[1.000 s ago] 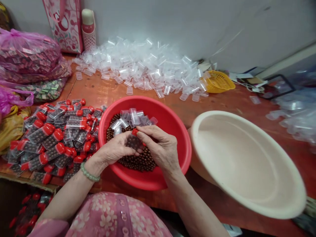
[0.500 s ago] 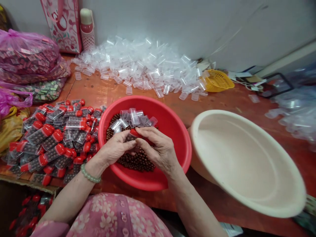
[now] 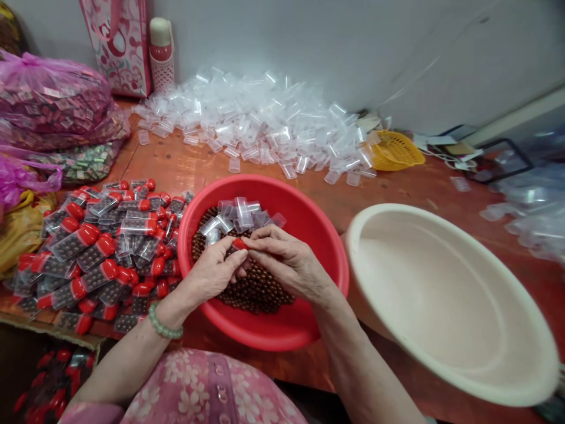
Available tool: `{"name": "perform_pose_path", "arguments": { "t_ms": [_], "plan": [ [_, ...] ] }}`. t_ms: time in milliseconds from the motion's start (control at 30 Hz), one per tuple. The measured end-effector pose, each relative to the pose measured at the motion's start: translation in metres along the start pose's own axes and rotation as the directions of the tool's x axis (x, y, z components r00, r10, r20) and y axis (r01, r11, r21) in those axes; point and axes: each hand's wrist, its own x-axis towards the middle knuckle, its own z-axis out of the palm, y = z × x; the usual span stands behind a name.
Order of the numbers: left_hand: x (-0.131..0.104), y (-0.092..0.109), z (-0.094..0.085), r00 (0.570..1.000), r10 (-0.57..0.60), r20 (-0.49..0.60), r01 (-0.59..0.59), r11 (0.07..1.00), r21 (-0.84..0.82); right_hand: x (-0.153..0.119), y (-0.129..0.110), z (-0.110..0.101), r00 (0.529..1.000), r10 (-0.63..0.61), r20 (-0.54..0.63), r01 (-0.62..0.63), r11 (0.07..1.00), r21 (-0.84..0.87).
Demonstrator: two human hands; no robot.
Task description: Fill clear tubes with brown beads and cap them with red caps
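My left hand (image 3: pixel 216 268) is closed round a small clear plastic case with a red cap (image 3: pixel 239 243), mostly hidden by the fingers. The thumb and fingers of my right hand (image 3: pixel 289 259) are pinched together at the cap's right side. Both hands are over a red basin (image 3: pixel 324 253). Below them in the basin lie many dark brown beads (image 3: pixel 251 294). Several clear plastic sleeves (image 3: pixel 244 213) rest on the beads at the basin's far side. On my left wrist is a green bead bracelet (image 3: pixel 164 327).
Left of the basin is a pile of filled, red-capped cases (image 3: pixel 110 271). A heap of clear sleeves (image 3: pixel 265 123) lies along the wall. To the right stands a cream basin (image 3: pixel 445 294); behind it is a yellow basket (image 3: pixel 397 152). Pink bags (image 3: pixel 53 100) are stacked far left.
My right hand's fingers have straightened somewhat and drawn slightly right, showing more beads beneath. My left hand keeps hold of the case. The whole view has shifted slightly.
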Motion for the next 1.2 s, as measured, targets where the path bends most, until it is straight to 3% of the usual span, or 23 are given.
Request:
{"name": "perform_pose_path", "arguments": {
  "t_ms": [200,333,467,567,667,767,833,967,1200],
  "plan": [
    [0.002,0.003,-0.003,0.999,0.008,-0.046,-0.008,1.0,0.004,0.001,-0.002,0.003,0.999,0.038,-0.023,-0.038,0.999,0.016],
    [0.005,0.008,-0.003,0.997,0.033,-0.075,-0.035,0.999,-0.026,-0.003,0.004,-0.007,0.983,0.184,0.002,-0.181,0.965,0.189],
    [0.006,0.009,-0.003,0.999,0.003,-0.045,-0.004,1.0,-0.029,-0.002,0.008,-0.013,0.92,0.375,-0.115,-0.294,0.853,0.432],
    [0.006,0.009,-0.003,0.999,-0.031,0.013,0.032,0.999,-0.024,0.002,0.005,-0.006,0.898,0.396,-0.191,-0.278,0.848,0.452],
    [0.005,0.009,-0.002,0.997,-0.059,0.056,0.062,0.996,-0.057,0.004,0.0,0.004,0.932,0.263,-0.252,-0.205,0.95,0.234],
    [0.004,0.009,-0.002,0.998,-0.04,0.053,0.048,0.986,-0.158,0.002,-0.005,0.009,0.986,-0.003,-0.166,-0.02,0.99,-0.137],
    [0.004,0.009,-0.003,0.997,-0.028,0.067,0.043,0.973,-0.228,0.0,-0.006,0.01,0.992,-0.113,-0.06,0.089,0.947,-0.31],
    [0.003,0.006,-0.004,0.992,-0.077,0.102,0.104,0.952,-0.287,-0.002,-0.007,0.013,0.986,-0.153,0.062,0.163,0.848,-0.504],
    [0.004,0.007,-0.004,0.998,-0.037,0.055,0.051,0.963,-0.266,0.0,-0.003,0.026,0.964,-0.263,0.031,0.208,0.682,-0.701]
  ]
}}
